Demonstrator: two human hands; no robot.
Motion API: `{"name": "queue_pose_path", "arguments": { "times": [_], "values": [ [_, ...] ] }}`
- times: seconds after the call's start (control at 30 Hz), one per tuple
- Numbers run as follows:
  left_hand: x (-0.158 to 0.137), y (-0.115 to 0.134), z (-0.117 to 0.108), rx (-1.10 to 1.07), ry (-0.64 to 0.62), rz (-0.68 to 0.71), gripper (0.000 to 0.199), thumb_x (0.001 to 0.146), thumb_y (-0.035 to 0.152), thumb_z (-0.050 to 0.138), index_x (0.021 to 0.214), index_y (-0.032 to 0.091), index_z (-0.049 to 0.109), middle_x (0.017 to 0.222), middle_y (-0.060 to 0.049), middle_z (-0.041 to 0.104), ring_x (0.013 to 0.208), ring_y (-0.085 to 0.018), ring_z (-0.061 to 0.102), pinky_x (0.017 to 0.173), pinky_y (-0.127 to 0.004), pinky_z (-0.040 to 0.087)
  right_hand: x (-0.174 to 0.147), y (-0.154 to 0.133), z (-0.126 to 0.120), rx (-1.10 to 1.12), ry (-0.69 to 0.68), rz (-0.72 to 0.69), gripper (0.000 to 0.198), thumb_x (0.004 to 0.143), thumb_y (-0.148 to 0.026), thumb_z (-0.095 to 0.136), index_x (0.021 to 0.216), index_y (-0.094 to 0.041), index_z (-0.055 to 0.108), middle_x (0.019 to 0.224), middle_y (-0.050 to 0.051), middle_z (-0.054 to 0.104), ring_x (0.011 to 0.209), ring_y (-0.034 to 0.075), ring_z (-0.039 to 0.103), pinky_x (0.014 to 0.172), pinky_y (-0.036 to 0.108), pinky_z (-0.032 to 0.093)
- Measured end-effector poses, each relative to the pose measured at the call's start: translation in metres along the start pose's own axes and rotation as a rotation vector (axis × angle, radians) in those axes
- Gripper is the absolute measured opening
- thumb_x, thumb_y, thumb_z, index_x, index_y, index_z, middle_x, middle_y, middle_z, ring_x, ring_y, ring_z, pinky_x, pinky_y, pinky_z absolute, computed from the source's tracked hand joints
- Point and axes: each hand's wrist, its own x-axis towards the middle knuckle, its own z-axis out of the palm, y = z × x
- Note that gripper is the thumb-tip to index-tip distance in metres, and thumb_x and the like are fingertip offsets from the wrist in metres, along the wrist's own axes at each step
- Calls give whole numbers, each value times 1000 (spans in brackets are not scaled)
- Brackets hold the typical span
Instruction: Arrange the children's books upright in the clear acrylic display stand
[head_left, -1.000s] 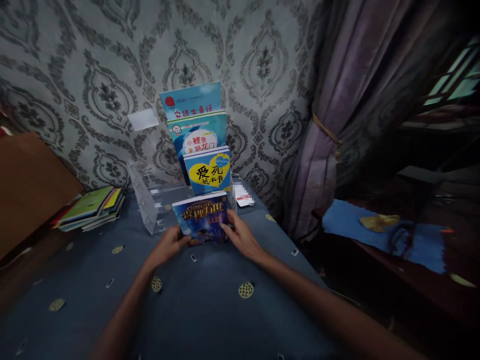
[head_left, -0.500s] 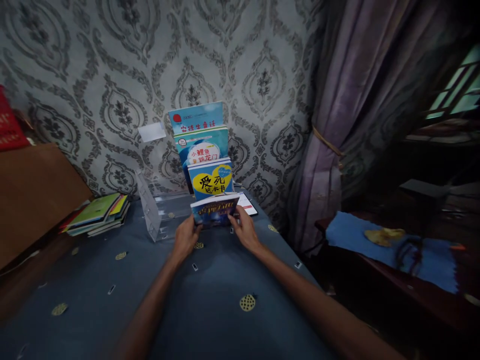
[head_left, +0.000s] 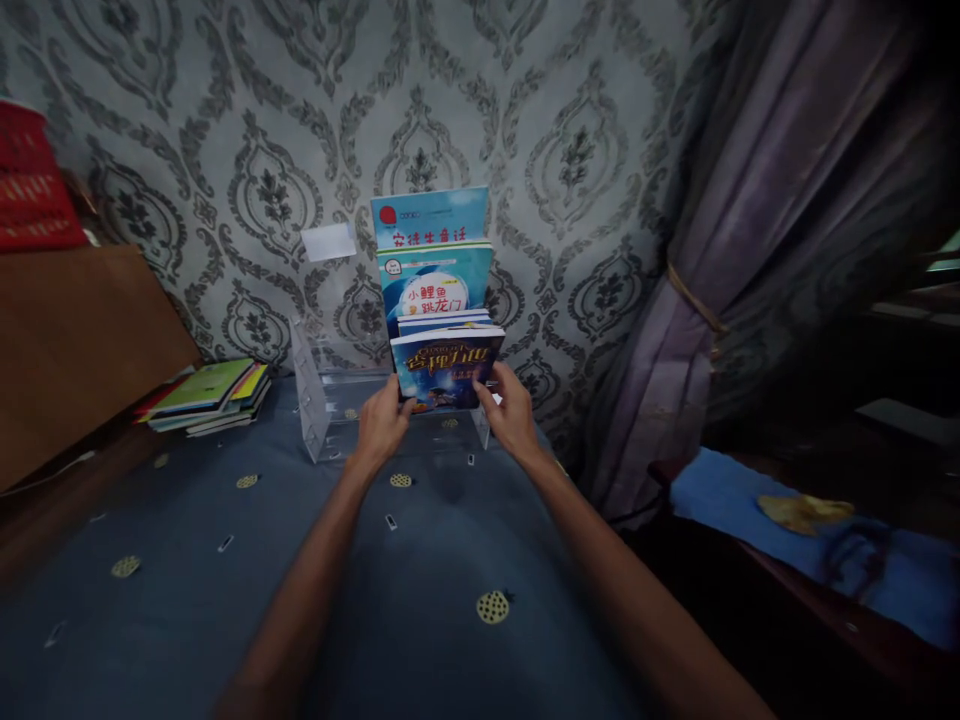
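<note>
A dark blue book [head_left: 448,366] with gold lettering stands nearly upright between my hands. My left hand [head_left: 383,420] grips its lower left edge, and my right hand [head_left: 510,408] its lower right edge, thumbs on the cover. Right behind it, thin top edges of other books [head_left: 442,320] show. Farther back and higher stand a teal book [head_left: 401,288] with a round white title patch and a light blue book [head_left: 431,212] with red lettering. These rest in a clear tiered acrylic rack [head_left: 313,400], whose left part holds no books. The rack's right side is mostly hidden.
A pile of thin books [head_left: 214,390] lies left, beside a cardboard box [head_left: 90,345] with a red container [head_left: 34,180] on top. Patterned blue cloth [head_left: 315,560] covers the table. At right, a tied curtain [head_left: 697,290] hangs near a blue cloth [head_left: 750,500] on another surface.
Both hands have raised the dark blue book and brought it upright against the rack's front, where it now covers most of the yellow-hearted book. The view has shifted slightly.
</note>
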Motion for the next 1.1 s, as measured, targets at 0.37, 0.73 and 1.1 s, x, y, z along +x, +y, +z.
{"name": "queue_pose_path", "arguments": {
  "times": [0.37, 0.73, 1.1],
  "values": [
    [-2, 4, -4, 96, -66, -19, 26, 97, 24, 56, 122, 19, 53, 109, -8, 75, 100, -25, 71, 82, -31, 50, 2, 10, 0, 50, -53, 38, 29, 94, -44, 58, 114, -24, 63, 110, 10, 69, 96, 27, 66, 78, 42, 58],
    [-4, 5, 3, 74, -71, -4, 29, 98, 22, 54, 127, 18, 52, 109, -9, 76, 103, -26, 71, 83, -32, 51, 4, 13, -7, 47, -120, 104, 33, 90, -32, 59, 121, -22, 63, 116, 11, 71, 96, 28, 69, 78, 43, 59],
    [-5, -2, 17, 28, -17, 23, 21, 98, 22, 52, 119, 18, 54, 107, -11, 73, 100, -26, 70, 83, -34, 52, 6, 14, -13, -16, -176, 135, 24, 88, -30, 60, 110, -22, 64, 105, 9, 73, 85, 26, 70, 73, 42, 60]
  ]
}}
